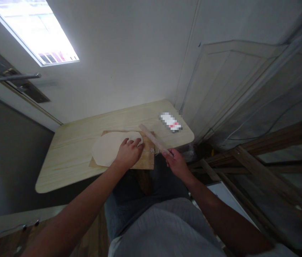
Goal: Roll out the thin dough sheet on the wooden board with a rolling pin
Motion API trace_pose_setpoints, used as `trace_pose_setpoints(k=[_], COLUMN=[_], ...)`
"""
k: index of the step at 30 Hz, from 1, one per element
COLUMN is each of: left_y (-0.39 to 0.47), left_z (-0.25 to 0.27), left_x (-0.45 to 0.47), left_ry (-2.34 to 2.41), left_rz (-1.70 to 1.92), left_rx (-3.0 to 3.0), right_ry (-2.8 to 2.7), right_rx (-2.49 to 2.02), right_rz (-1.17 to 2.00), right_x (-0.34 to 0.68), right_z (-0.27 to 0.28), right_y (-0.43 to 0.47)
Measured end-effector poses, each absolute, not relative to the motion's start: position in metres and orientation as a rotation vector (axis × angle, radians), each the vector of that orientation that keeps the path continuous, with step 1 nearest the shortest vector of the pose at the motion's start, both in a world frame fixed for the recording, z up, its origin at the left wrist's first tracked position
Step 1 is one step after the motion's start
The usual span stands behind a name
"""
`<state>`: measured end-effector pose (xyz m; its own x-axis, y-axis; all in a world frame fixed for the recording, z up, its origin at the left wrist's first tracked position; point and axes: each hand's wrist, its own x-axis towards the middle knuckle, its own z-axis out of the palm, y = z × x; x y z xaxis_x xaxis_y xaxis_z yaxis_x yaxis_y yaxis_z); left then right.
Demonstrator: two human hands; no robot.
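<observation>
A pale cream, flat piece (106, 146) with cut-off, rounded corners lies on a brown square board (148, 161) near the table's front edge. My left hand (131, 151) rests on the right part of the cream piece, palm down with its fingers spread. In my right hand (177, 162) is one end of a long, flat wooden strip (153, 138), gripped by thumb and fingers. The strip slants up and left, its far end close to the right edge of the cream piece. Something small and whitish (152, 151), too blurred to name, is at the board's right edge.
The light wooden table (67, 150) stands against a white door with a metal handle (19, 76). A blurred-out phone-like object (170, 122) lies at its back right. Wooden beams (257, 171) and a white panel (228, 200) are low on the right.
</observation>
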<state>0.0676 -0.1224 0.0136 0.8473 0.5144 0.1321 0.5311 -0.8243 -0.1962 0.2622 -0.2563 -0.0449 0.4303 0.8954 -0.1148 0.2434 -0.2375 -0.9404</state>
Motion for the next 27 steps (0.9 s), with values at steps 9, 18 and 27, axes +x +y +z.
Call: trace_pose_setpoints(k=[9,18,27], left_y=[-0.118,-0.117,-0.116], left_z=[0.017,0.019,0.021], left_x=[0.070,0.083,0.087], left_ry=[-0.793,-1.044,-1.075], left_rz=[-0.048,-0.020,0.024], left_rx=[-2.822,-2.789,-2.803], right_ry=[-1.134,-1.310,-1.424], right_rx=[-1.804,-1.837,-2.052], right_rz=[0.696,0.515,0.487], right_x=[0.280,0.279,0.264], right_z=[-0.034,-0.019,-0.027], right_y=[-0.220,-0.169,-0.167])
